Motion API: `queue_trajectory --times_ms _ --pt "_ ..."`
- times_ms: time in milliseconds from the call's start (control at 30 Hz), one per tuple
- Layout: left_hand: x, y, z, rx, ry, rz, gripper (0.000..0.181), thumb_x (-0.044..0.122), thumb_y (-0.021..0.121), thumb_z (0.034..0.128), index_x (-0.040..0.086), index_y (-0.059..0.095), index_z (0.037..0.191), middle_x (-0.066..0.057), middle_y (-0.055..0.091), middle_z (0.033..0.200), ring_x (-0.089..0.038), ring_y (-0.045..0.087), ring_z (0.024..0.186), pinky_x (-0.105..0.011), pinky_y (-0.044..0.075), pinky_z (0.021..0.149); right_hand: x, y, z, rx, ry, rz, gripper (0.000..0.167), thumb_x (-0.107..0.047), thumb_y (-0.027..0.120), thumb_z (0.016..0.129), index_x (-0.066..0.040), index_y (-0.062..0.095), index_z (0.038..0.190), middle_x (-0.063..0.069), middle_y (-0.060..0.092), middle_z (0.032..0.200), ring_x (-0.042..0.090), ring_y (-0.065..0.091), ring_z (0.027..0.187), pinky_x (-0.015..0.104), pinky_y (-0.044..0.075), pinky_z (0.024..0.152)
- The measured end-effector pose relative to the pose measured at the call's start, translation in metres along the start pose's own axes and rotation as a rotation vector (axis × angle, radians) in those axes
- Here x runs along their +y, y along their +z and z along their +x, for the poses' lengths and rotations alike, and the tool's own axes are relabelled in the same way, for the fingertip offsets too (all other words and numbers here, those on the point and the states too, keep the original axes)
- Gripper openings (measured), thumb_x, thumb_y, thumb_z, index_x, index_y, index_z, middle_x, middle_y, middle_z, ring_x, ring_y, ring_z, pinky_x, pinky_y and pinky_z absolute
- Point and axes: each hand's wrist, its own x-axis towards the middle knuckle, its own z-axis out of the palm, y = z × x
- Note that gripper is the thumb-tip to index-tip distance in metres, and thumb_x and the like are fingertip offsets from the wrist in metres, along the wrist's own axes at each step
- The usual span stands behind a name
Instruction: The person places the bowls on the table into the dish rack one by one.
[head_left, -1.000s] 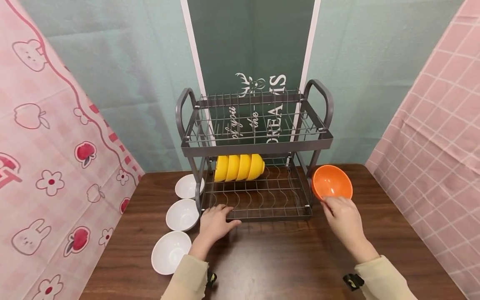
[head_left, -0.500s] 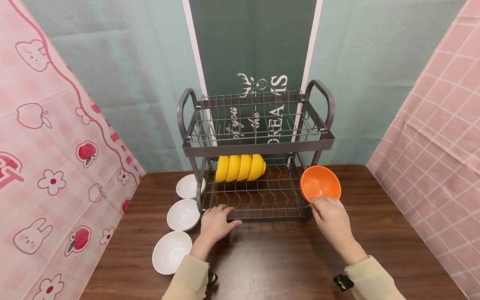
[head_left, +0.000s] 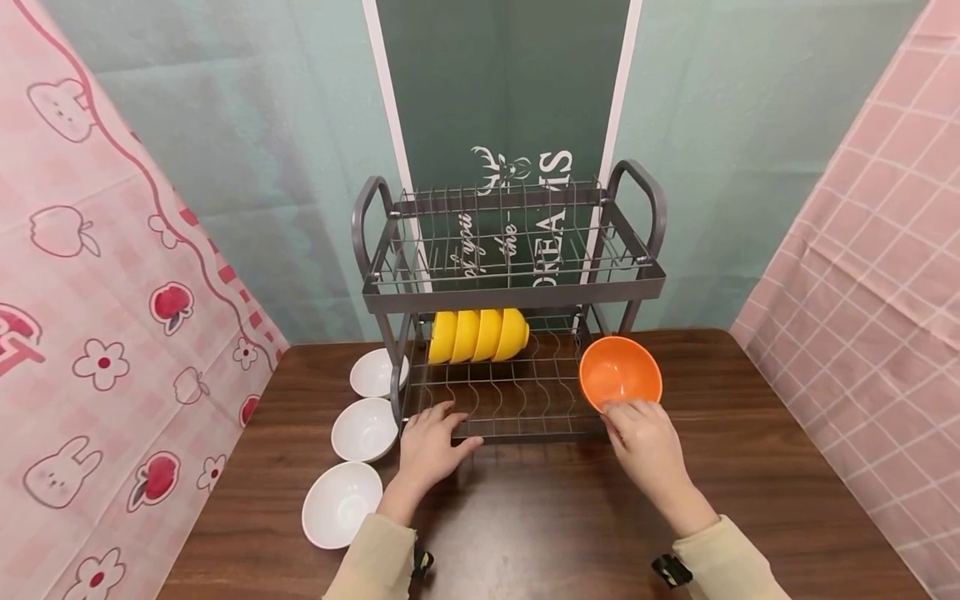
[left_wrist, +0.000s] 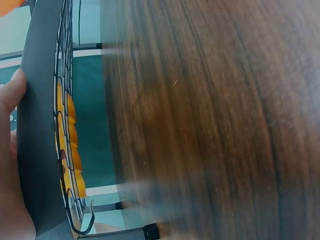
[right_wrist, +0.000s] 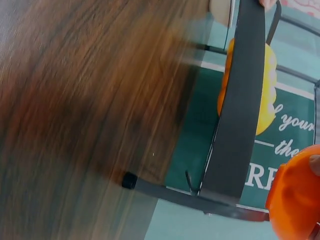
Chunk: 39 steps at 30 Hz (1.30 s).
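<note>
At the lower right of a grey two-tier dish rack, my right hand pinches the near rim of an orange bowl. The bowl's open side faces the head camera, and it overlaps the rack's right front corner in that view. On the lower front rail, toward the left, my left hand rests with fingers reaching over it and thumb spread. Nested yellow bowls lie on their sides at the left of the lower tier; the right wrist view shows these yellow bowls behind the rail.
White bowls stand in a row on the wooden table, left of the rack. A teal curtain hangs behind the table. Pink patterned cloths hang at both sides.
My right hand has carried the orange bowl leftward and slightly nearer, from beside the rack to its right front corner. The left hand has stayed on the rail.
</note>
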Motion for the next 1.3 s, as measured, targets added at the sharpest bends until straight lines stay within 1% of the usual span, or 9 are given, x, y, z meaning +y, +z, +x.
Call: queue_trajectory --times_ms 133,267,367,433,567,667,800,1000,1300 --pt "0.004 -0.001 -0.003 0.029 -0.032 -0.129 0.042 0.052 0.056 0.0844 0.023 0.066 0.113 -0.004 0.058 0.127 -0.028 0.054 0.116 -0.047 0.039 0.095 -0.008 0.005 0.0 -0.013 -0.01 0.02 0.007 -0.01 0.066 0.077 -0.005 0.067 0.082 0.005 0.069 0.074 0.023 0.058 0.07 0.039 0.043 0.067" --pt "0.014 -0.009 -0.002 0.019 -0.064 -0.434 0.034 0.039 0.054 0.0898 0.016 0.065 0.113 -0.006 0.06 0.124 -0.03 0.053 0.117 -0.051 0.038 0.097 -0.016 0.011 0.003 -0.03 -0.01 0.028 0.012 -0.008 0.071 0.071 -0.006 0.068 0.083 0.004 0.069 0.075 0.022 0.058 0.071 0.038 0.044 0.069" --pt "0.022 -0.014 -0.002 -0.01 -0.078 -0.68 0.032 0.032 0.054 0.092 0.01 0.064 0.114 -0.009 0.06 0.122 -0.03 0.053 0.118 -0.049 0.039 0.1 -0.023 0.015 0.008 -0.038 -0.015 0.04 0.01 -0.01 0.069 0.075 -0.007 0.068 0.083 0.003 0.07 0.076 0.021 0.059 0.072 0.038 0.044 0.07" --pt "0.028 -0.016 -0.003 -0.022 -0.093 -0.815 0.032 0.029 0.054 0.0926 0.007 0.063 0.115 -0.012 0.061 0.12 -0.029 0.055 0.116 -0.043 0.043 0.097 -0.028 0.018 0.011 -0.039 -0.028 0.052 0.008 -0.014 0.063 0.082 -0.007 0.068 0.084 0.002 0.07 0.077 0.021 0.059 0.073 0.037 0.044 0.07" --pt "0.039 -0.018 -0.005 -0.016 -0.135 -1.028 0.031 0.022 0.055 0.0925 0.003 0.06 0.116 -0.016 0.062 0.118 -0.029 0.058 0.109 -0.028 0.048 0.089 -0.038 0.026 0.015 -0.022 -0.07 0.067 0.028 -0.022 0.047 0.095 -0.008 0.069 0.084 0.001 0.07 0.079 0.02 0.059 0.074 0.035 0.044 0.069" --pt "0.047 -0.02 -0.007 -0.002 -0.164 -1.189 0.032 0.017 0.055 0.0921 -0.001 0.057 0.119 -0.021 0.059 0.121 -0.032 0.057 0.112 -0.024 0.049 0.089 -0.046 0.031 0.016 -0.01 -0.101 0.074 0.026 -0.021 0.047 0.093 -0.009 0.068 0.082 0.0 0.07 0.079 0.02 0.06 0.074 0.034 0.044 0.068" --pt "0.056 -0.023 -0.007 0.013 -0.216 -1.369 0.037 0.014 0.055 0.0922 -0.006 0.051 0.123 -0.024 0.054 0.126 -0.037 0.053 0.117 -0.03 0.051 0.09 -0.056 0.036 0.017 -0.02 -0.128 0.076 0.013 -0.016 0.055 0.086 -0.012 0.066 0.08 -0.001 0.07 0.081 0.019 0.06 0.075 0.033 0.044 0.069" --pt "0.063 -0.027 -0.004 0.04 -0.312 -1.502 0.044 0.014 0.057 0.0906 -0.006 0.045 0.128 -0.025 0.05 0.129 -0.028 0.055 0.114 -0.033 0.054 0.086 -0.069 0.043 0.019 -0.034 -0.171 0.079 0.011 -0.015 0.056 0.085 -0.012 0.065 0.079 -0.002 0.069 0.079 0.018 0.06 0.075 0.033 0.046 0.072" --pt "0.064 -0.023 -0.005 0.083 -0.368 -1.53 0.048 0.01 0.061 0.0874 -0.008 0.045 0.129 -0.027 0.051 0.125 -0.018 0.061 0.103 -0.029 0.056 0.077 -0.083 0.05 0.017 -0.037 -0.233 0.067 0.015 -0.015 0.053 0.086 -0.013 0.067 0.081 -0.003 0.068 0.078 0.017 0.059 0.074 0.031 0.045 0.071"
